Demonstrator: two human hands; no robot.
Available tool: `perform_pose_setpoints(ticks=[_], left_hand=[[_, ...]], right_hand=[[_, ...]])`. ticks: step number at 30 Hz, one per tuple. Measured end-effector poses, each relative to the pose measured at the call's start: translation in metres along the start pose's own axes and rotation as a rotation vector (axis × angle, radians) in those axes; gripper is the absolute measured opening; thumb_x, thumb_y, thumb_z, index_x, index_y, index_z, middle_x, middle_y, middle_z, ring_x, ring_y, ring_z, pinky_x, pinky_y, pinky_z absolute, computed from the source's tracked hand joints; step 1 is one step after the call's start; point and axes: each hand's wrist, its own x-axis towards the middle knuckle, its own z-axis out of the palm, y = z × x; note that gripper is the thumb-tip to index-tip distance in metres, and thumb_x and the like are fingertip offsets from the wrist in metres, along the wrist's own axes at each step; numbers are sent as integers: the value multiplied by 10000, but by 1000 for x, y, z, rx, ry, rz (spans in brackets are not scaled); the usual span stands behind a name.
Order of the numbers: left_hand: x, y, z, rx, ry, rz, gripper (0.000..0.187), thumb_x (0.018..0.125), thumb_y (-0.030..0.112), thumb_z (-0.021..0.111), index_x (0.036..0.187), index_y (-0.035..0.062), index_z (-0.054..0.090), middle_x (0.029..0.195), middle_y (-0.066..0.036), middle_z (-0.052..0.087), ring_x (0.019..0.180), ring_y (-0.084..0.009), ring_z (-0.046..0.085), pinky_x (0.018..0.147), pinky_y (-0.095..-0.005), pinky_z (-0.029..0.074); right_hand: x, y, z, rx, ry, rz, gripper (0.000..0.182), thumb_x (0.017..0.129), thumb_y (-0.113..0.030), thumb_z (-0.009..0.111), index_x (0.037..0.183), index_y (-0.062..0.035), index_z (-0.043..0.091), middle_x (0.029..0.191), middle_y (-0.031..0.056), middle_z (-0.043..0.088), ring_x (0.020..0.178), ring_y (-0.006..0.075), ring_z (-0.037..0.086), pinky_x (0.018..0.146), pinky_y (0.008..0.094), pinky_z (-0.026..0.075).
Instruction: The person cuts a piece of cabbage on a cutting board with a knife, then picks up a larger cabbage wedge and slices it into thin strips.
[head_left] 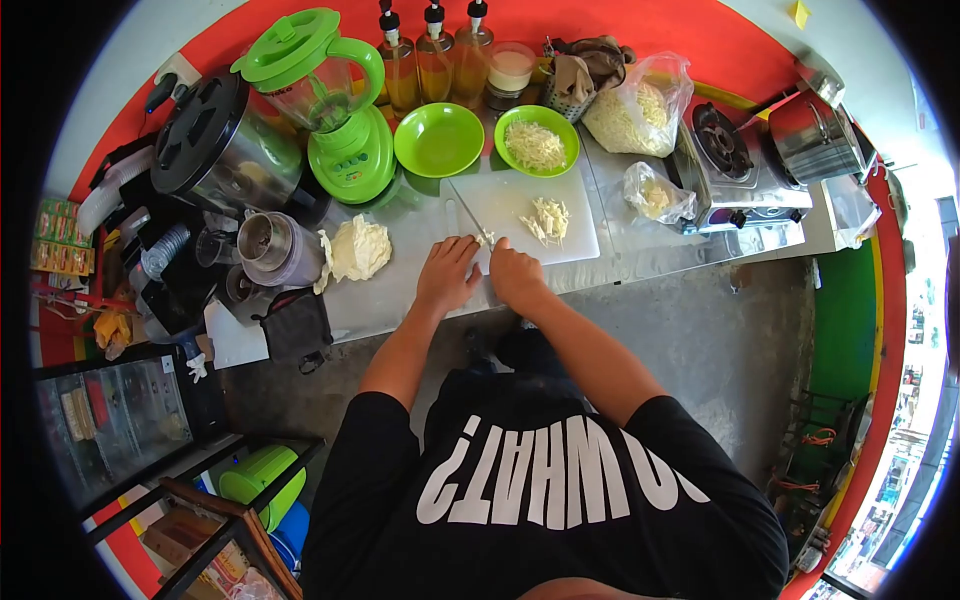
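Note:
A white cutting board (575, 200) lies on the metal counter. My right hand (518, 275) grips a knife (467, 207) at the board's near edge, its blade angled away to the left. Just left of it, my left hand (448, 272) presses its fingertips down on a small bit of pale cabbage (487, 239) beside the blade; most of that piece is hidden. Shredded cabbage (547, 221) is heaped on the board to the right of the knife. A larger chunk of cabbage (358, 249) sits on the counter at the left.
Behind the board stand a green bowl (440, 140) and a green bowl of shreds (537, 141). A green blender (350, 150) and pump bottles (435, 60) line the back. At right are a bag of shreds (640, 110), a small bag (658, 197) and a gas stove (745, 205).

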Motion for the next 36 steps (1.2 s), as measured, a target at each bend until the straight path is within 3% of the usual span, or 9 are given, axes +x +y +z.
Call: perform_pose_setpoints(ticks=[4, 9, 15, 20, 30, 36], left_hand=[[1, 3, -2, -40, 21, -10, 377, 817, 135, 713, 1168, 9, 654, 1229, -126, 642, 1174, -323, 589, 999, -433, 474], [2, 0, -2, -67, 54, 13, 360, 814, 110, 707, 1153, 0, 661, 1187, -142, 654, 1148, -333, 612, 1004, -428, 496], [1, 0, 1, -27, 71, 37, 365, 803, 96, 701, 1152, -6, 668, 1164, -128, 671, 1134, -325, 623, 987, -423, 503], [2, 0, -1, -40, 64, 42, 368, 805, 90, 693, 1161, 0, 665, 1176, -128, 669, 1134, -325, 617, 981, -424, 499], [3, -2, 0, -22, 10, 25, 380, 816, 100, 689, 1184, 14, 658, 1217, -130, 651, 1169, -331, 582, 994, -431, 475], [4, 0, -5, -56, 4, 22, 382, 814, 100, 688, 1183, 11, 652, 1218, -130, 653, 1156, -338, 591, 981, -428, 482]], right_hand=[[-10, -1, 4, -5, -6, -14, 204, 957, -96, 563, 1095, 30, 480, 905, 244, 746, 891, 394, 760, 765, 442, 623], [-16, -2, 29, 48, -7, 121, 214, 948, -94, 574, 1099, 28, 483, 905, 253, 743, 870, 391, 760, 761, 437, 621], [-3, 4, 5, 8, 17, -2, 219, 940, -93, 585, 1097, 19, 483, 905, 255, 744, 872, 377, 764, 780, 442, 619], [-20, 0, 30, 34, -13, 81, 230, 934, -92, 589, 1100, 27, 482, 913, 253, 744, 896, 383, 761, 793, 452, 614], [-5, 2, -26, -47, -84, -11, 243, 913, -77, 616, 1101, 27, 503, 933, 227, 752, 942, 376, 755, 830, 438, 599], [-19, 3, 21, 47, -36, 128, 230, 926, -88, 599, 1101, 25, 500, 922, 249, 745, 919, 385, 756, 809, 461, 603]])
